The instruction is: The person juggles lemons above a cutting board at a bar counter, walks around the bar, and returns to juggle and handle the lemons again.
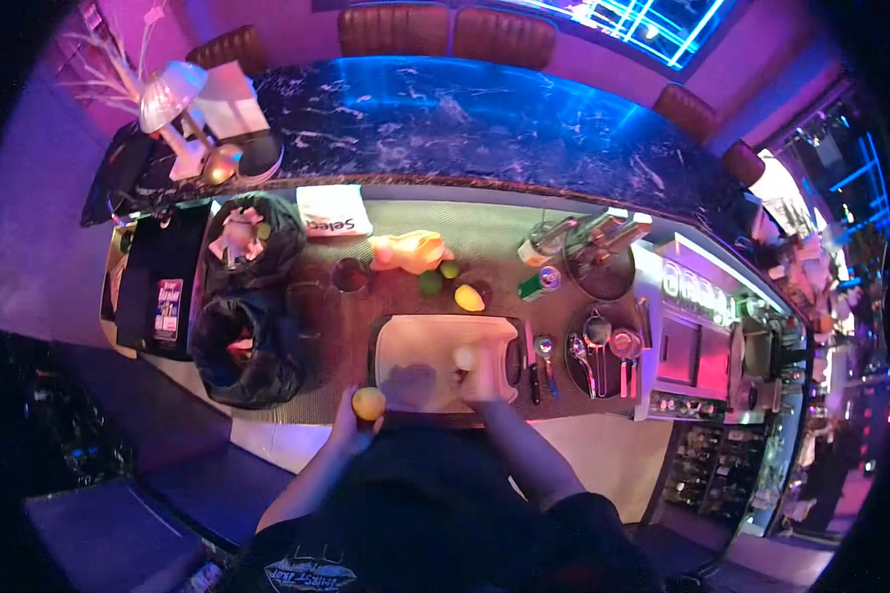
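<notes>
1. White pkt (333, 211), top-L of mat: "Selec", rest n/a.
2. Blk T-shirt (311, 571): logo txt approx. "THIRST", rest unclear.
3. Green can (540, 284) + pink label (168, 309): txt too small.

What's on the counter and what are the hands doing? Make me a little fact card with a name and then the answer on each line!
Left hand: holding a round yellow fruit
Right hand: over the cutting board, too blurry to tell its grip
Near right hand: a pale blurry thing
Beyond board: two green fruits, a yellow fruit piece, an orange cloth
Right of board: a knife
Can: green
</notes>
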`<move>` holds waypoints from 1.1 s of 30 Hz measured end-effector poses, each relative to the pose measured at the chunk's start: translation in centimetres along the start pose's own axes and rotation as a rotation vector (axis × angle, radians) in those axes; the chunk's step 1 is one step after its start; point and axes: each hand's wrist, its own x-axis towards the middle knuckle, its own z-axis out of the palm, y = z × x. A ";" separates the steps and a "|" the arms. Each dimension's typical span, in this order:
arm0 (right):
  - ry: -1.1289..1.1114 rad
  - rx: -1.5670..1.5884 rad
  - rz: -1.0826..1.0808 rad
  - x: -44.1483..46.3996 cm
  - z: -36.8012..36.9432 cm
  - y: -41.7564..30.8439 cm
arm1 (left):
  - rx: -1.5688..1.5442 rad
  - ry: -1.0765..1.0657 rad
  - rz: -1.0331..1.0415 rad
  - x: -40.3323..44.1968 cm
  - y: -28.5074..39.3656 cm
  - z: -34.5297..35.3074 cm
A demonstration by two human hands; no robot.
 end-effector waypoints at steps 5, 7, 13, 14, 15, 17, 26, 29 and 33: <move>-0.070 0.643 -0.247 -8.3 -2.0 -12.5 | 0.176 0.092 0.144 3.2 0.5 0.7; -0.457 0.800 -0.361 -17.5 4.4 -21.8 | 0.283 -0.026 0.099 2.9 0.8 2.3; -0.250 -0.272 -0.330 -16.4 3.1 -12.8 | 0.667 -0.270 0.282 3.7 -1.6 9.3; -0.305 -0.218 -0.189 -15.7 2.2 -9.5 | 0.882 -0.398 0.381 3.3 -1.7 10.2; -0.441 0.046 0.007 -16.4 2.1 -7.8 | 1.358 -0.300 0.563 2.9 -1.3 11.2; -0.430 0.118 0.120 -16.2 1.3 -5.5 | 0.830 -0.397 0.428 0.5 -1.6 15.6; -0.285 0.758 -0.398 -22.7 5.0 -19.5 | 0.050 -0.945 0.115 -4.5 1.4 17.9; -0.310 0.362 -0.638 -25.2 6.8 -21.0 | 0.317 -0.535 0.114 -4.0 -0.1 15.2; -0.127 -0.324 -0.454 -19.1 4.4 -13.0 | 0.747 -0.715 0.550 2.7 -4.1 12.2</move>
